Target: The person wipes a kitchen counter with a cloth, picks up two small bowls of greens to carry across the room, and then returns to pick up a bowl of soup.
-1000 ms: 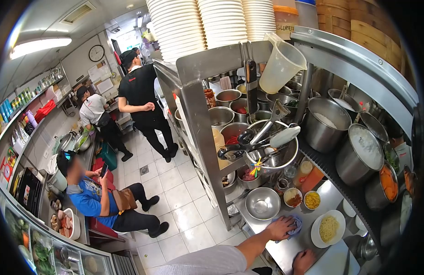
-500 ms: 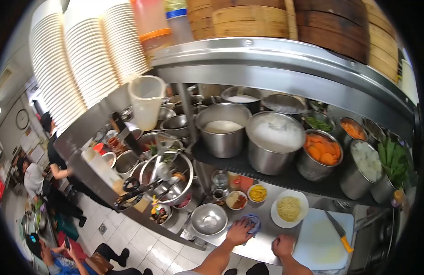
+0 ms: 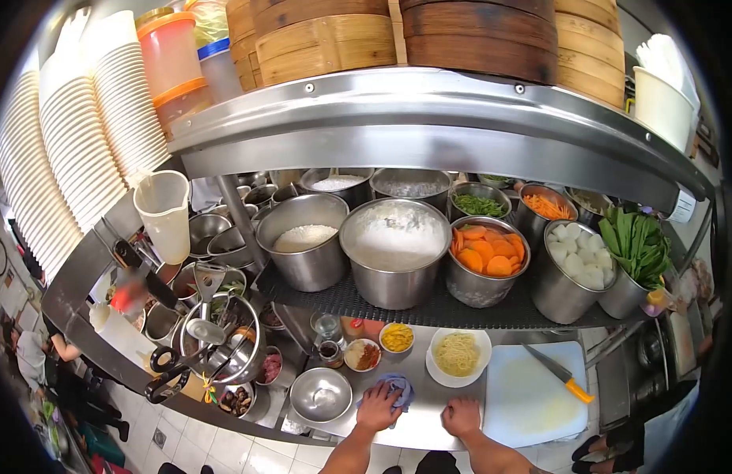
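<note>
My left hand [image 3: 379, 408] is on a crumpled blue-grey cloth [image 3: 399, 389] on the steel counter, its fingers bent over the cloth's left side. To its left sits a bare metal bowl [image 3: 321, 394]. My right hand [image 3: 461, 416] rests on the counter as a loose fist, and no object shows in it. Just right of that fist lies a pale cutting board [image 3: 532, 395], bearing a knife [image 3: 560, 374] with a yellow handle. Beyond both hands, a white plate [image 3: 482, 344] holds a heap of pale yellow noodles [image 3: 458, 353].
Small bowls of yellow pieces [image 3: 397, 338] and seasonings [image 3: 361, 355] stand behind the cloth. Above is a black shelf [image 3: 492, 314] with metal pots of flour [image 3: 305, 239], sliced carrots [image 3: 488, 253] and leafy greens [image 3: 635, 245]. A metal pot of utensils [image 3: 221, 340] stands left.
My view has swung to the right, so the scene sits further left. The left hand stays on the cloth and the right hand remains closed beside the board.
</note>
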Demonstrator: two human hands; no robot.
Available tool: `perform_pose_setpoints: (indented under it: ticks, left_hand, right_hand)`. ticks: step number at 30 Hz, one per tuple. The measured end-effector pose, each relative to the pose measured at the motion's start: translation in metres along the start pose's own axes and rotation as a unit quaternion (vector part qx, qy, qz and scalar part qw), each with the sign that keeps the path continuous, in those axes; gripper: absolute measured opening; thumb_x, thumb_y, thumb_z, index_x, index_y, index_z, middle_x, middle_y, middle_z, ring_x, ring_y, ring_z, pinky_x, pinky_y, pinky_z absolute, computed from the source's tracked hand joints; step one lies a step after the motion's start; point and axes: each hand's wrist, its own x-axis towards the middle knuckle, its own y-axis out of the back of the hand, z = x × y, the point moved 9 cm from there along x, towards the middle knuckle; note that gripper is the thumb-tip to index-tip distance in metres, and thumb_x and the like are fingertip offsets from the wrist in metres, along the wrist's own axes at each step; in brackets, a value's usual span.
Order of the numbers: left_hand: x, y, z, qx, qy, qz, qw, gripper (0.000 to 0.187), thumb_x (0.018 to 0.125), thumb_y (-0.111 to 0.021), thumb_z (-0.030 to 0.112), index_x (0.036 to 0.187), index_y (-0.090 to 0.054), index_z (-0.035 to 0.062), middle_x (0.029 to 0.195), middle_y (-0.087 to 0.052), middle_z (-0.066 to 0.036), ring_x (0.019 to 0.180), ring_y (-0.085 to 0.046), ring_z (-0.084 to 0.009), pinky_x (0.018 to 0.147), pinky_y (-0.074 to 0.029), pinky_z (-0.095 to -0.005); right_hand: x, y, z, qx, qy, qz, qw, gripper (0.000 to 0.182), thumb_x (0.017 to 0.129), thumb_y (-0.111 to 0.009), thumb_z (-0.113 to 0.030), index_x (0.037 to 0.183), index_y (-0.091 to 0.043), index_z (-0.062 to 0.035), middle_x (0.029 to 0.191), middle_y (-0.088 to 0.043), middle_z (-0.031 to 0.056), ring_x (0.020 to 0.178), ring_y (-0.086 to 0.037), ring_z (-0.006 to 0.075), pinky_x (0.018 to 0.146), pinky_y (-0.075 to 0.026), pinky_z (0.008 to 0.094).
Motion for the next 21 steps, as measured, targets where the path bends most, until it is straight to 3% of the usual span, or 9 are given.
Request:
perform_pose_setpoints:
  ticks: [8, 15, 18, 21]
  left_hand:
    - [-0.003, -0.004, 0.001, 0.007, 0.004, -0.019, 1.0, 0.058, 0.086, -0.065, 0.044, 0.14, -0.059, 0.022, 0.146, -0.053, -0.015, 0.141, -0.043, -0.035, 0.113, -0.035, -0.0548]
    - [0.001, -0.004, 0.0, -0.006, -0.001, -0.012, 1.0, 0.057, 0.086, -0.065, 0.044, 0.137, -0.06, 0.0206, 0.144, -0.054, -0.017, 0.141, -0.042, -0.0361, 0.112, -0.035, -0.0553]
    - [-0.004, -0.006, -0.005, -0.022, 0.037, -0.012, 0.999, 0.057, 0.086, -0.064, 0.043, 0.138, -0.06, 0.0221, 0.146, -0.052, -0.015, 0.143, -0.041, -0.0348, 0.114, -0.034, -0.0554]
    - [0.003, -0.001, -0.004, -0.013, 0.027, -0.015, 0.999, 0.056, 0.086, -0.064, 0.042, 0.138, -0.06, 0.0224, 0.145, -0.052, -0.015, 0.143, -0.041, -0.0347, 0.113, -0.035, -0.0555]
  right_hand:
    - [-0.003, -0.003, 0.006, -0.008, 0.012, 0.039, 0.999, 0.014, 0.079, -0.062, -0.023, 0.082, -0.066, -0.0099, 0.085, -0.066, 0.0156, 0.088, -0.062, 0.0378, 0.083, -0.045, 0.0532]
    - [0.001, -0.003, 0.002, 0.007, 0.029, 0.025, 0.999, 0.013, 0.079, -0.062, -0.022, 0.081, -0.065, -0.0096, 0.086, -0.066, 0.0165, 0.088, -0.062, 0.0377, 0.083, -0.044, 0.0534]
    - [-0.004, -0.01, 0.001, -0.016, 0.027, -0.002, 1.0, 0.013, 0.079, -0.062, -0.022, 0.082, -0.064, -0.0092, 0.087, -0.065, 0.0163, 0.09, -0.061, 0.0378, 0.083, -0.044, 0.0534]
    - [0.001, -0.002, 0.0, -0.013, 0.029, 0.027, 0.999, 0.012, 0.08, -0.062, -0.02, 0.083, -0.062, -0.008, 0.087, -0.064, 0.0174, 0.089, -0.059, 0.0393, 0.083, -0.043, 0.0531]
